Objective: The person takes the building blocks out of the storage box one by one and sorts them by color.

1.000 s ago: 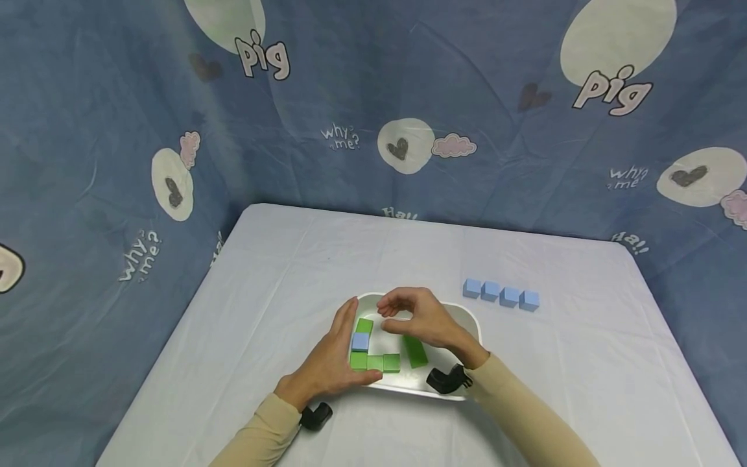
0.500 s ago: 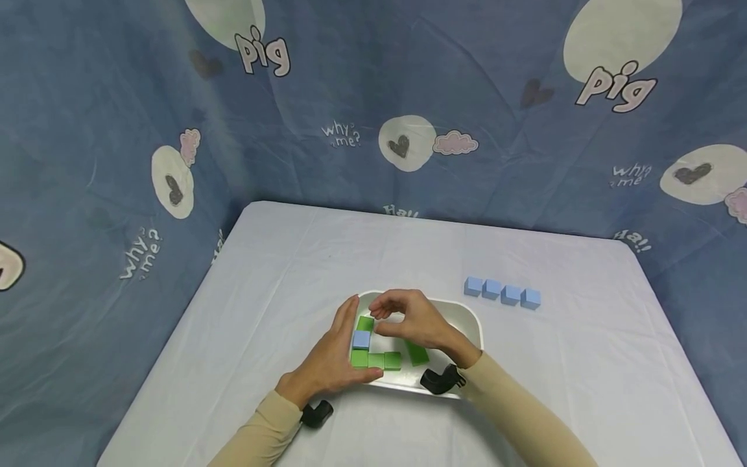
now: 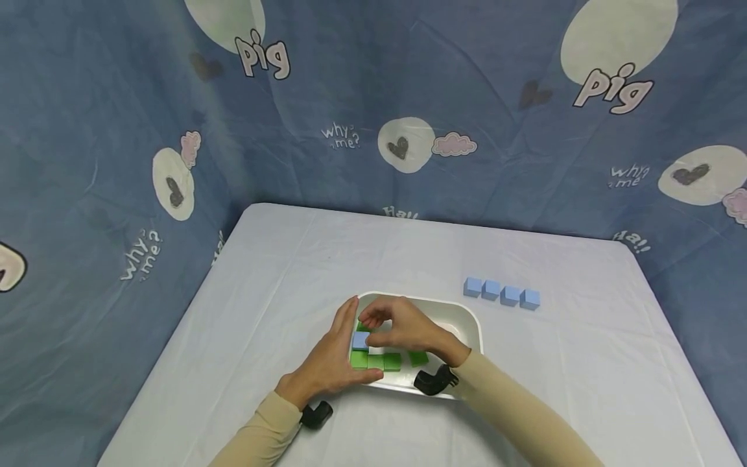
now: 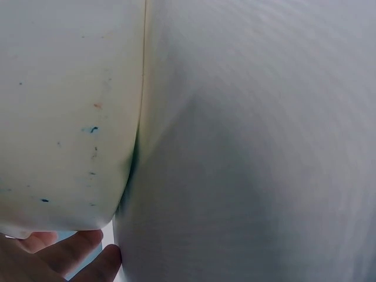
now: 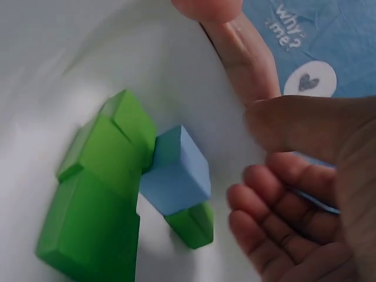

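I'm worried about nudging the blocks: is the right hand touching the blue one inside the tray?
Apart: the right wrist view shows pale tray between the right hand and the blue block.

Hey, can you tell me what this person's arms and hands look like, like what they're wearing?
The left hand and right hand wear no gloves. The left sleeve and right sleeve are long, plain and beige, ending near the wrists. A black, curved left wrist camera and a similar right wrist camera show just past the cuffs.
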Motion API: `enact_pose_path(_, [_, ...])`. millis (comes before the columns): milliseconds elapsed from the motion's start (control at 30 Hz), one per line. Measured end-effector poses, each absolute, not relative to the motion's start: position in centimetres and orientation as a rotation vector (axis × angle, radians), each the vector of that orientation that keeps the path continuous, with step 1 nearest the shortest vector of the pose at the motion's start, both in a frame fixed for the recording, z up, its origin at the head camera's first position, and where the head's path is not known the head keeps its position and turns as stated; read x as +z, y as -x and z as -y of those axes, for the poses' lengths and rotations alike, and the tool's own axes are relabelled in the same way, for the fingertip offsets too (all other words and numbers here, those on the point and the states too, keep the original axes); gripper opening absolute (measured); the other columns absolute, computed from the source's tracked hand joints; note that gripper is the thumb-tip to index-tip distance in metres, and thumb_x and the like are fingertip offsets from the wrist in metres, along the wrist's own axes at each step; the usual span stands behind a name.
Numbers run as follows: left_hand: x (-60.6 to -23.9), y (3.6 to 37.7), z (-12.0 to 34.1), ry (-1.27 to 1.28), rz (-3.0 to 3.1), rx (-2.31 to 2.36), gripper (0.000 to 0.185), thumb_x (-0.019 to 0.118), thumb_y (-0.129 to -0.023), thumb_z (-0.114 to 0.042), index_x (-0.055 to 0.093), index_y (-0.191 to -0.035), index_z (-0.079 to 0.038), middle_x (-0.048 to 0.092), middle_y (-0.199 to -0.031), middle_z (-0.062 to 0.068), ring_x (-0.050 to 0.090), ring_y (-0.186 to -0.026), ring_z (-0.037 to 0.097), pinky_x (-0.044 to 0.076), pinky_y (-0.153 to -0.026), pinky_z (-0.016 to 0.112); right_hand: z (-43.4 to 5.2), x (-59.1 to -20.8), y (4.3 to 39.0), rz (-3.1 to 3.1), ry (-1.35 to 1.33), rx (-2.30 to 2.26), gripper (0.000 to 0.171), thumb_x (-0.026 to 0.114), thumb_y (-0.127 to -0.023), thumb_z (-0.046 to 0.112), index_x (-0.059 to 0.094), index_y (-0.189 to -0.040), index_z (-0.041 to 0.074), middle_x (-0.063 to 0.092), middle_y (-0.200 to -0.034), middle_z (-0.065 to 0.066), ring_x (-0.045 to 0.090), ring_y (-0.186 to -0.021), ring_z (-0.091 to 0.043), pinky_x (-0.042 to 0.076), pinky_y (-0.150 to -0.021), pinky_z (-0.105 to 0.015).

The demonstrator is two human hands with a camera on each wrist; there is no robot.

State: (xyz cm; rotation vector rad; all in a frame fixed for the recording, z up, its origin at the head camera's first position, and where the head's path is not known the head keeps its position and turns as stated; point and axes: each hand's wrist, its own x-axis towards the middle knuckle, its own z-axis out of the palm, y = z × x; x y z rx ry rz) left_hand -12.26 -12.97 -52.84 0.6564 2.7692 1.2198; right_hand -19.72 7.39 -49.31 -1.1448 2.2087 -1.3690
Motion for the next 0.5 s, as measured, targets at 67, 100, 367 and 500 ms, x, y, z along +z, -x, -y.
enact_pose_path(67, [-52.9, 12.3, 13.0, -0.656, -2.77, 1.225, 0.132, 0.088, -0.074, -0.05, 0.002, -0.164, -0.005, 0.007, -0.169, 0.013, 0.051, -0.13, 0.04, 0.05, -0.098, 0.053, -7.1, -49.4, 19.7, -2.215, 1.173, -1.324, 0.034, 0.08, -0.08, 0.002, 0.071, -0.113, -0.003, 0.073, -0.102, -0.012, 0.07, -0.091, -0.025, 0.057, -0.084, -0.032])
enact_pose_path(100, [-52.9, 12.2, 13.0, -0.655, -2.769, 1.231, 0.132, 0.088, -0.074, -0.05, 0.002, -0.164, -0.005, 0.007, -0.169, 0.013, 0.051, -0.131, 0.041, 0.05, -0.098, 0.053, -7.0, -49.4, 19.7, -2.214, 1.184, -1.305, 0.034, 0.081, -0.08, 0.002, 0.071, -0.112, -0.003, 0.073, -0.102, -0.012, 0.07, -0.091, -0.025, 0.057, -0.083, -0.032])
enact_pose_path(367, [-52.8, 12.1, 13.0, -0.641, -2.744, 1.257, 0.132, 0.088, -0.075, -0.049, 0.001, -0.164, -0.007, 0.006, -0.169, 0.011, 0.046, -0.136, 0.038, 0.047, -0.103, 0.053, -6.3, -49.9, 19.6, -2.261, 1.265, -1.148, 0.037, 0.087, -0.076, 0.003, 0.073, -0.11, -0.001, 0.072, -0.103, -0.011, 0.065, -0.087, -0.015, 0.054, -0.079, -0.024])
enact_pose_path(500, [-52.9, 12.1, 13.0, -0.65, -2.757, 1.252, 0.131, 0.088, -0.075, -0.05, 0.001, -0.164, -0.007, 0.006, -0.169, 0.01, 0.048, -0.134, 0.038, 0.048, -0.101, 0.052, -6.2, -50.0, 19.5, -2.301, 1.32, -1.01, 0.039, 0.088, -0.074, 0.004, 0.074, -0.11, -0.001, 0.071, -0.101, -0.009, 0.061, -0.084, -0.01, 0.051, -0.076, -0.02])
